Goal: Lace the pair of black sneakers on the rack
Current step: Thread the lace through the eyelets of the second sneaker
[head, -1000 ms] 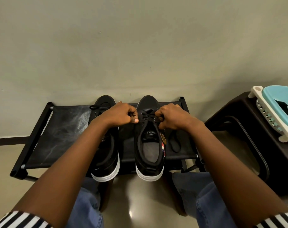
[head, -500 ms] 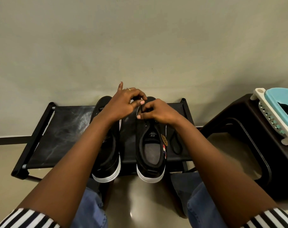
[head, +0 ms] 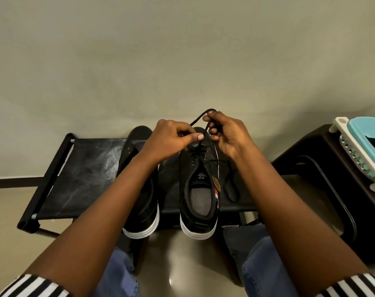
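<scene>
Now my hands have lifted apart above the right black white-soled sneaker [head: 198, 187] on the black fabric rack [head: 79, 179], left hand [head: 171, 140] and right hand [head: 227, 133] each pinching the thin black lace [head: 198, 118] into a raised loop, so lacing continues.

Dim, warm indoor light. A small glare spot shines on the glossy beige floor [head: 171, 280] well below the fingers [head: 198, 137]. Wide-angle bending curves the edges; focus stays fairly sharp.
</scene>
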